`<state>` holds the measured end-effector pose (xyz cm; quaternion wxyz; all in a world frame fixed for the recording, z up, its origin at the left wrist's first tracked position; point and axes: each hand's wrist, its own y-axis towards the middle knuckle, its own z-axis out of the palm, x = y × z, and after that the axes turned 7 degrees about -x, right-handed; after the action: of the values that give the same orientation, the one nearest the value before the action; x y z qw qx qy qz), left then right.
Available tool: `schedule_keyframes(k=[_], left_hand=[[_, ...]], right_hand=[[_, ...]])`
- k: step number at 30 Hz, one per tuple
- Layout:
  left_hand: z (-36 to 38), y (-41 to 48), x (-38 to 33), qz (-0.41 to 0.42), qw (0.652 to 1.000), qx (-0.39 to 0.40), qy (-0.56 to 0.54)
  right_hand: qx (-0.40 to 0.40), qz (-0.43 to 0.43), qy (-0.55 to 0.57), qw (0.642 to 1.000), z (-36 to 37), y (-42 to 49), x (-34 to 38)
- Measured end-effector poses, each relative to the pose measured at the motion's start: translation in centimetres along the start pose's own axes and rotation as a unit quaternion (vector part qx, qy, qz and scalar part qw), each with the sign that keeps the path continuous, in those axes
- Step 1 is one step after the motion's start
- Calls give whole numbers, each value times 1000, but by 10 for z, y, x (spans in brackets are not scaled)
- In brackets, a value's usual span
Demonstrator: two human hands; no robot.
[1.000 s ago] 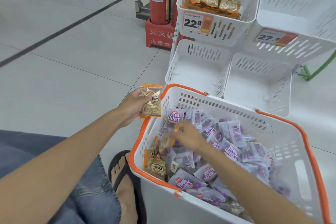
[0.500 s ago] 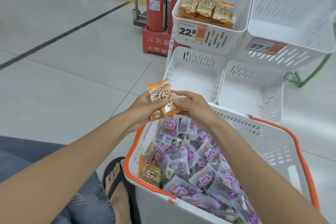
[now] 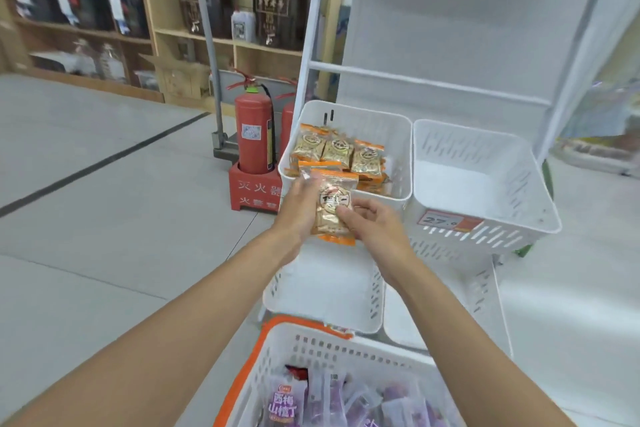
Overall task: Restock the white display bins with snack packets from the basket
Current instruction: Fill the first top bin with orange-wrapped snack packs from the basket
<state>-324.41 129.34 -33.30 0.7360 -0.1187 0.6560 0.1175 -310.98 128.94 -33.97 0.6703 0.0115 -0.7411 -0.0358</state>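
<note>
Both hands hold an orange-and-gold snack packet (image 3: pixel 333 208) just in front of the upper left white bin (image 3: pixel 394 135). My left hand (image 3: pixel 298 208) grips its left side; my right hand (image 3: pixel 372 222) pinches its lower right, thumb on the front. That bin holds several matching orange packets (image 3: pixel 337 151). The upper right bin (image 3: pixel 485 198) shows no packets and carries a 27.x price tag. Two lower bins (image 3: pixel 325 291) sit beneath. At the bottom, the white basket with an orange rim (image 3: pixel 277 326) holds several purple packets (image 3: pixel 284 404).
Two red fire extinguishers (image 3: pixel 252 135) stand on a red base left of the bins. A grey trolley handle (image 3: pixel 207 55) rises behind them. Wooden shelves (image 3: pixel 83 10) with dark boxes line the far wall. Grey tiled floor spreads to the left.
Both hands lifted the orange packet from above the basket up to the front of the upper left bin. My view tilted upward, so the basket dropped to the bottom edge.
</note>
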Motion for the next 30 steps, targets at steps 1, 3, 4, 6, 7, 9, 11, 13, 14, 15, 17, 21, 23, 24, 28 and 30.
schedule_keyframes(k=[1, 3, 4, 6, 7, 9, 11, 13, 14, 15, 17, 21, 23, 24, 28, 30], left_hand=[[3, 19, -6, 11, 1000, -3, -11], [6, 59, -19, 53, 998, -35, 14], [5, 80, -24, 67, 995, -53, 41], [3, 119, -30, 89, 990, -65, 92], [3, 134, -33, 96, 988, -58, 104], [7, 164, -28, 113, 980, -43, 159], [9, 181, -20, 171, 928, -37, 330], [5, 188, -14, 251, 865, -67, 430], [0, 189, -12, 282, 849, -64, 441], [-5, 189, -10, 306, 840, -50, 446], [-17, 191, -5, 317, 812, 17, 489], [-27, 199, -6, 291, 794, 69, 529], [-28, 206, -9, 289, 783, 81, 544], [-27, 209, -9, 288, 774, 97, 555], [-23, 206, -10, 267, 758, 135, 579], [-24, 203, -9, 253, 771, 127, 571]], right_hand=[[-23, -8, 1, 1000, -1, 15, 7], [-66, -19, 4, 998, -5, 51, 21], [-86, -22, 3, 996, -7, 70, 27], [-113, -26, -28, 993, -7, 108, 33], [-120, -30, -49, 991, -5, 124, 35], [-117, -41, -99, 987, 5, 154, 34], [-85, -74, -178, 978, 16, 172, 27], [-46, -108, -236, 965, 20, 181, 17], [-29, -123, -249, 960, 20, 182, 13], [-14, -144, -259, 955, 18, 181, 9], [25, -191, -295, 936, 16, 179, 4], [-2, -229, -351, 908, 16, 185, -3], [-25, -227, -349, 909, 17, 185, -3], [-22, -228, -359, 905, 18, 185, -4], [-8, -231, -393, 890, 18, 187, -9], [-8, -236, -401, 885, 17, 188, -10]])
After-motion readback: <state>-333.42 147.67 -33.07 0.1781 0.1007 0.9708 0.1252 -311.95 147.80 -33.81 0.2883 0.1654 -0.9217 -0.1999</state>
